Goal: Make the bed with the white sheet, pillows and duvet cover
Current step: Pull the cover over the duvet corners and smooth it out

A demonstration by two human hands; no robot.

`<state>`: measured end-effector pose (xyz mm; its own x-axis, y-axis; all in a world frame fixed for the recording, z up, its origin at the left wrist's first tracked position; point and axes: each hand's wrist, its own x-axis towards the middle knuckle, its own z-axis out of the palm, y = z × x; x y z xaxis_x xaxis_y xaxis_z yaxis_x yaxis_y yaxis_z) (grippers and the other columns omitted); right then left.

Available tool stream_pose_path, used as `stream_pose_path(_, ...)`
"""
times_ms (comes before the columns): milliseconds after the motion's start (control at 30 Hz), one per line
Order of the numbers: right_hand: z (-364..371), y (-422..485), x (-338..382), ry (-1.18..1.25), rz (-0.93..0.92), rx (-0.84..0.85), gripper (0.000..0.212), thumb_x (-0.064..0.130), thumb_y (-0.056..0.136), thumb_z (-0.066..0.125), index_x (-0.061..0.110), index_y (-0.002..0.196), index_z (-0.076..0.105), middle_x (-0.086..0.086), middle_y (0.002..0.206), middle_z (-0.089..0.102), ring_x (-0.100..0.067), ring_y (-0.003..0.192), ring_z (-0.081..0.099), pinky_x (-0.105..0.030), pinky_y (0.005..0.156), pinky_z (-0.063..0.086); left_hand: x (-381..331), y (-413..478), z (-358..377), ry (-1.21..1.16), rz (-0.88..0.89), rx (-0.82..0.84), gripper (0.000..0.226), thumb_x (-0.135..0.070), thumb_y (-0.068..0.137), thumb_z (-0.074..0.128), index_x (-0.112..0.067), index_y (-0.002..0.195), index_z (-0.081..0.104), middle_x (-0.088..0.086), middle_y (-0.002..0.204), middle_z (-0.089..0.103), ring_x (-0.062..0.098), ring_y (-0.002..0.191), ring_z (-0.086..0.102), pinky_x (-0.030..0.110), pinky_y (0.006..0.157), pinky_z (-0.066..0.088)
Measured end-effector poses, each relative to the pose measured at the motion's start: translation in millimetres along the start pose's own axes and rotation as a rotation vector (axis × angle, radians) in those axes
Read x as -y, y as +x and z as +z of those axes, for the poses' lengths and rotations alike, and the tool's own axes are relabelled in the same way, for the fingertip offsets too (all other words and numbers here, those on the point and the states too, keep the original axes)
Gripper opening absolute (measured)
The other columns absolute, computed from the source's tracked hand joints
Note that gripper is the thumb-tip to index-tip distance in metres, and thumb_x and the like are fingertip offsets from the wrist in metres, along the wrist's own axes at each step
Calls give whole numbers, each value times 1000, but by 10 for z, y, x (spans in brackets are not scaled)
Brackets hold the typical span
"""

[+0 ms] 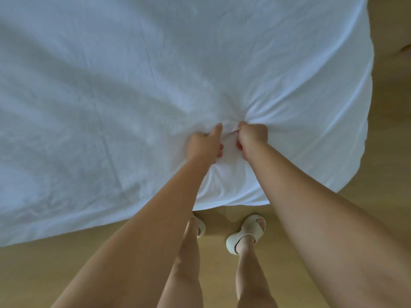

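1. As it spreads over the upper and left parts of the frame, the white sheet (133, 85) covers the bed, its lower edge hanging above the wooden floor (66, 263).
2. My left hand (204, 145), at frame centre: fingers curled into a bunch of the sheet, thumb pointing up.
3. My right hand (252, 138), just beside the left: fist clenched on the same bunch; creases radiate from it.
4. Both forearms: reaching up from the lower frame.
5. White sandals (244, 234), lower centre: on my feet, on the floor just below the sheet's edge.
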<state>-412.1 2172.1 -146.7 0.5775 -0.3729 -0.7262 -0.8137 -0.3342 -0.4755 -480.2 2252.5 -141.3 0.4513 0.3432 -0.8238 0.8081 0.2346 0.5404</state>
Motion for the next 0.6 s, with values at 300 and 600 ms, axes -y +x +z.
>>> stream_pose_path(300,-390,-729,-153,-33,-437,136,31,11,85,53,11,57,39,10,44,33,-8,43,29,-19,43,29,-470,-237,-95,-59,-95,148,37,-36,88,60,-6,68,58,4,58,59,15,45,51,19,43,38)
stream_pose_path(600,-268,-1075,-698,-339,-146,634,28,16,93,50,8,67,54,-5,55,50,-17,47,48,-30,57,46,602,-647,-800,311,24,-290,32,-23,91,51,-4,65,51,10,59,47,22,53,40,30,51,30)
